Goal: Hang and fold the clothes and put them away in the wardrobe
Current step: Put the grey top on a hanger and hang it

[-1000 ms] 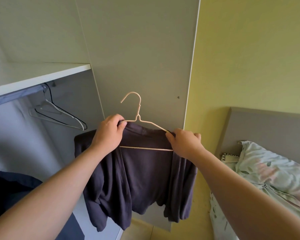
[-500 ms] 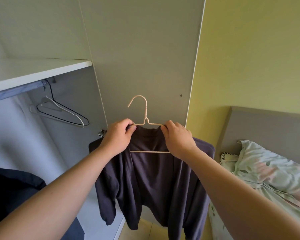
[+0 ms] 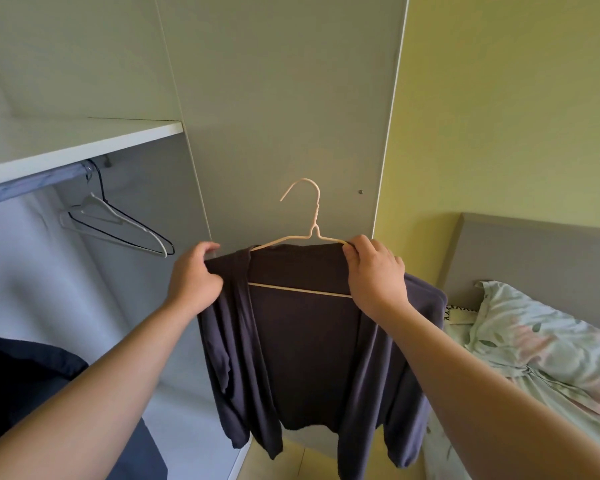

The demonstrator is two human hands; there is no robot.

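The dark cardigan [image 3: 302, 341] is draped on the cream wire hanger [image 3: 315, 220] at the centre of the frame, so dressing the hanger looks nearly done. The left hand [image 3: 196, 275] grips the shoulder at frame left in curled fingers, while the right hand [image 3: 374, 271] pinches the hanger's arm and the collar. It is held outside the wardrobe [image 3: 274, 98]; hooking it on the rail [image 3: 32, 183] at upper left, beside the empty hangers [image 3: 125, 223], is still to do.

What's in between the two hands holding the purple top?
In the head view, between the left hand and the right hand runs the cream hanger, with the dark purple top draped over it.
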